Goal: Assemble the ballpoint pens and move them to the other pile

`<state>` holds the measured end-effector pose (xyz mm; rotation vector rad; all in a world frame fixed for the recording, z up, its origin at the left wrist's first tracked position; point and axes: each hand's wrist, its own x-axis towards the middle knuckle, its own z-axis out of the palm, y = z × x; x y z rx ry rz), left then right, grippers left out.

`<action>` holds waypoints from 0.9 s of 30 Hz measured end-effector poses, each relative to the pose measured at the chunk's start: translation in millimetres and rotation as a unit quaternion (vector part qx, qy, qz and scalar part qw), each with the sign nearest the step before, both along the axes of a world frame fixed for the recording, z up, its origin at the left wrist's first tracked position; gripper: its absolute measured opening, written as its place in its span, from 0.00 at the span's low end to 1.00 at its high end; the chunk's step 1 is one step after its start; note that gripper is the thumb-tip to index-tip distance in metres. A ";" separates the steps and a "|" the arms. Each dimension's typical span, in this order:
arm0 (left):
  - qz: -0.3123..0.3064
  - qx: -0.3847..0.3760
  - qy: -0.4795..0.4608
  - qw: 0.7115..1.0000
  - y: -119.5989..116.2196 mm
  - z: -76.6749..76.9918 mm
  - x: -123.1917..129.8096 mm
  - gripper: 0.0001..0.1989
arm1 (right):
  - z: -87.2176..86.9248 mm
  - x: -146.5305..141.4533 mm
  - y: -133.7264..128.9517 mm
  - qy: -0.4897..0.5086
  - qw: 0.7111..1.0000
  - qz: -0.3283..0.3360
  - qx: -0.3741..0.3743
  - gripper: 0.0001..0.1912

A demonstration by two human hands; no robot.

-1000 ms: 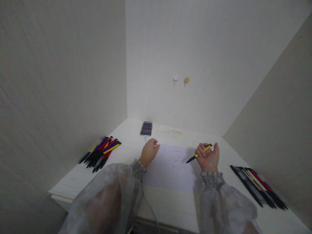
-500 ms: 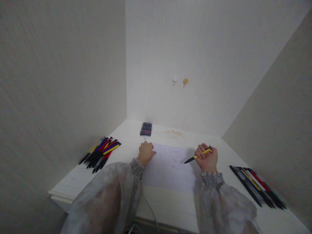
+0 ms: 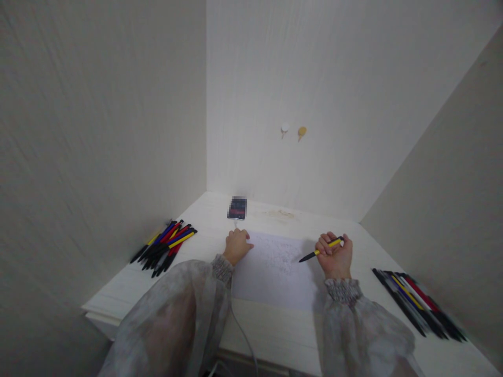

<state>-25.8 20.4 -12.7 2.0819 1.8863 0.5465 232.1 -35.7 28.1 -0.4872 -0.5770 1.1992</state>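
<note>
My right hand (image 3: 333, 256) is closed around a yellow and black pen (image 3: 322, 249), palm turned up, above the right side of a paper sheet (image 3: 267, 288). The pen's black tip points left and down, and the thumb lies at its far end. Small dark marks cover the upper middle of the sheet. My left hand (image 3: 237, 246) rests on the sheet's upper left edge with fingers slightly apart and nothing in it. Both forearms wear loose, translucent grey sleeves.
A messy pile of coloured pens (image 3: 163, 248) lies on the left of the white table (image 3: 271, 327); a neater row of pens (image 3: 418, 303) lies on the right. A phone (image 3: 237, 208) with a cable stands behind my left hand. Two hooks (image 3: 293, 130) are on the back wall.
The whole view has shifted very slightly, with things sitting a little further right. Both hands keep their pose, and the pen stays in my right hand.
</note>
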 end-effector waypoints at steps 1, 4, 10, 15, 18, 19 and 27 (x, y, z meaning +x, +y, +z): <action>0.000 -0.001 -0.004 1.000 0.1 0.3 -0.1 0.16 | 0.9 -0.7 0.3 0.004 1.000 -0.002 0.000 0.15; 0.005 -0.007 -0.013 1.000 0.4 1.3 -0.4 0.16 | 2.8 -5.1 2.7 -0.007 1.000 -0.015 -0.006 0.16; 0.007 -0.008 -0.020 1.000 0.4 2.1 0.3 0.16 | -1.8 -26.9 3.4 -0.077 0.993 0.055 -0.067 0.19; 0.011 0.001 -0.019 1.000 -0.1 1.8 2.0 0.15 | -4.9 -54.2 -7.0 -0.241 0.960 0.120 -0.078 0.17; 0.020 -0.007 -0.020 1.000 -0.1 2.3 2.9 0.15 | -7.8 -66.3 -12.3 -0.324 0.939 0.103 -0.042 0.09; 0.021 -0.008 -0.020 1.000 0.0 2.5 3.2 0.15 | -9.2 -69.2 -13.7 -0.340 0.933 0.111 -0.036 0.09; 0.016 0.004 -0.023 1.000 0.5 0.4 3.2 0.15 | -26.0 -86.2 -18.1 -0.446 0.866 0.222 -0.039 0.10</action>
